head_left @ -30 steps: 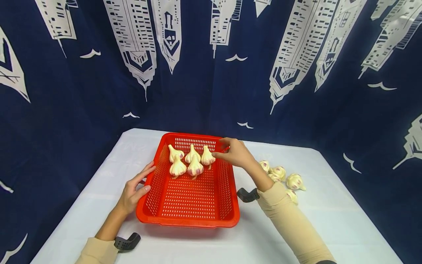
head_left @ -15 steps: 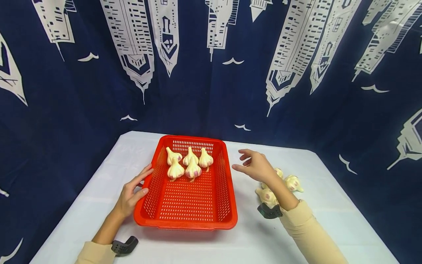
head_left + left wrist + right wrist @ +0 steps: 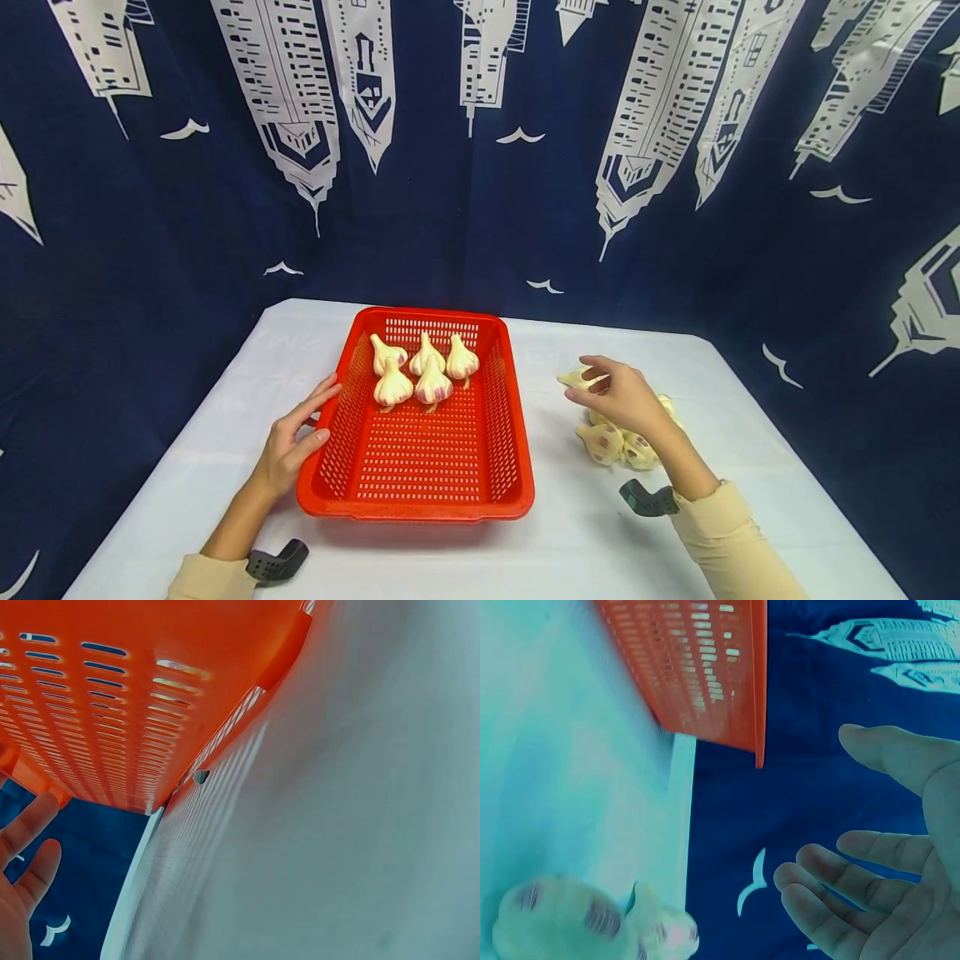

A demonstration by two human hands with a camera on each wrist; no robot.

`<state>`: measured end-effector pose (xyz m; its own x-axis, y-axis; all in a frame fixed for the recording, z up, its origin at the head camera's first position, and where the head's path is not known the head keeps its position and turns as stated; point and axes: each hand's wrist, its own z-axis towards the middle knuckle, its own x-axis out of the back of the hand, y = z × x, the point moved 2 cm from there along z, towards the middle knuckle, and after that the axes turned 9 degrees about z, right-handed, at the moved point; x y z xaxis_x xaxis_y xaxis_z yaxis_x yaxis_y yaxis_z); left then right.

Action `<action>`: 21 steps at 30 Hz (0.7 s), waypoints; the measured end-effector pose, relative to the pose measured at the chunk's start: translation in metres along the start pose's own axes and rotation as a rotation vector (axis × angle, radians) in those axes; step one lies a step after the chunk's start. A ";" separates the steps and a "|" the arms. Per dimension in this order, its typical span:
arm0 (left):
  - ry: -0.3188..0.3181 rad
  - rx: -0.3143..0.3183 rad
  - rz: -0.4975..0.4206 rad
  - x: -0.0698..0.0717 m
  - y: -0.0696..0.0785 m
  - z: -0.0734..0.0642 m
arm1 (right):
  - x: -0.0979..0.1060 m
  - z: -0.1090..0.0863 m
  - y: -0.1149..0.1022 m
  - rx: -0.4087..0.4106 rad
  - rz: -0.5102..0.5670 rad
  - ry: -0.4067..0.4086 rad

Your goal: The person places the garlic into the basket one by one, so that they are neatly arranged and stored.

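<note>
A red plastic basket (image 3: 416,510) with slotted walls stands on the white table, and several garlic bulbs (image 3: 393,387) sit in its far half. My left hand (image 3: 288,442) touches the basket's left rim with its fingers spread and straight. To the right of the basket, my right hand (image 3: 618,396) is over a group of garlic bulbs (image 3: 602,443) on the table and partly hides them. One bulb (image 3: 573,379) shows just past its fingertips. In the right wrist view the fingers (image 3: 832,881) and thumb are apart with nothing between them.
A white cloth (image 3: 570,533) covers the table. Behind it hangs a dark blue curtain (image 3: 450,225) printed with white buildings and birds. Each wrist wears a dark camera mount (image 3: 277,562).
My right hand has moved from beside the bulbs in the basket, over the right rim, to the bulbs on the table. My left hand has stayed on the left rim.
</note>
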<state>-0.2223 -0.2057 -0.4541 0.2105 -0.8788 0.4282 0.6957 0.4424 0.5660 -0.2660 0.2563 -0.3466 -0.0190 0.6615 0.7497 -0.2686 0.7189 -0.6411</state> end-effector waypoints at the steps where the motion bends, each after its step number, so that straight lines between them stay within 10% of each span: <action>1: -0.001 0.003 0.000 0.000 0.000 0.000 | 0.002 -0.001 0.002 -0.005 -0.002 -0.001; 21: 0.025 -0.009 -0.018 -0.001 0.002 0.000 | 0.023 -0.035 0.054 -0.098 -0.022 -0.006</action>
<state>-0.2215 -0.2041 -0.4534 0.2149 -0.8907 0.4005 0.7053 0.4252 0.5673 -0.2474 0.3173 -0.3698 -0.0204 0.6444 0.7645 -0.1736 0.7507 -0.6374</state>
